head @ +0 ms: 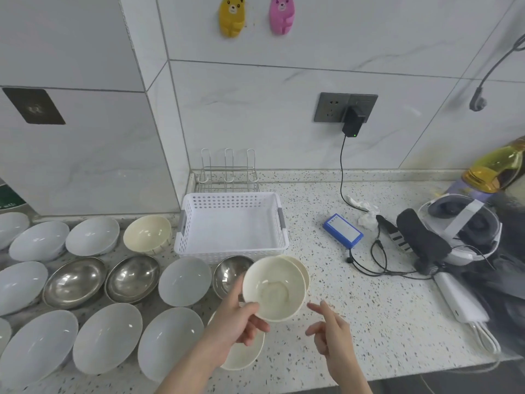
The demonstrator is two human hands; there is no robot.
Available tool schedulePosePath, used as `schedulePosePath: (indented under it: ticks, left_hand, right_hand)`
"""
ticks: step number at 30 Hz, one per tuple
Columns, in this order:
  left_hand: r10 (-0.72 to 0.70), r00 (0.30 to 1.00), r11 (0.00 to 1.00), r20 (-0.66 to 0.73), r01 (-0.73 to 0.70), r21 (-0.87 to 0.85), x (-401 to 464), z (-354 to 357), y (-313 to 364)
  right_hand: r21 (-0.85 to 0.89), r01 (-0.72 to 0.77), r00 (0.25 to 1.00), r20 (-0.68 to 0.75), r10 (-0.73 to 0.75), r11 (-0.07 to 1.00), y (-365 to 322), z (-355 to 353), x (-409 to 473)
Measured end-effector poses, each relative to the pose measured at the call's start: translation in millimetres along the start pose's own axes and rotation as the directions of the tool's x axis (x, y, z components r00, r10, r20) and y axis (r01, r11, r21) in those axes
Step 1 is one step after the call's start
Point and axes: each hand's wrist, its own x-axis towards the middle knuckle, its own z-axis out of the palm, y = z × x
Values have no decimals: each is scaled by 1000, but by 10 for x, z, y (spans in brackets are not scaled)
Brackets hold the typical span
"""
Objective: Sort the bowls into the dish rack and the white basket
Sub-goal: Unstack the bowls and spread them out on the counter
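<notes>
While the left hand [237,318] grips a cream bowl [274,288] by its near rim, thumb over the edge and fingers curled beneath, the bowl hangs tilted above the counter [369,308], just near of the white basket [231,226]. A second cream bowl [301,268] peeks out behind it on the right, and another [244,355] lies under the left wrist. The right hand [329,334] hovers just right of the held bowl, holding nothing, its forefinger reaching toward the rim and the other fingers loosely bent. Behind the basket stands the wire dish rack [227,177] against the wall. To the left, white, steel and cream bowls [133,280] lie in rows.
</notes>
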Motion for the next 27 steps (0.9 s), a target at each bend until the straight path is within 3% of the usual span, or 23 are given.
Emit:
schedulePosePath:
  ticks: [4, 9, 16, 22, 27]
  left_hand:
    - [-31, 994, 993, 104, 18, 120, 38, 153, -163]
    - [-67, 974, 972, 218, 15, 233, 53, 354, -311]
    - [-71, 982, 960, 177, 19, 279, 99, 549, -451]
    - [-94, 986, 926, 136, 36, 376, 98, 627, -562]
    - [-71, 991, 869, 113, 6, 494, 40, 626, -559]
  right_hand:
    - [37, -73, 987, 146, 67, 997, 37, -178, -57]
    - [-42, -4, 972, 235, 14, 999, 36, -321, -134]
    - [-182, 123, 965, 252, -75, 976, -41, -566, -224]
    - [-367, 94, 978, 207, -17, 925, 32, -565, -128]
    - [-386, 92, 974, 226, -2, 918, 74, -454, -100]
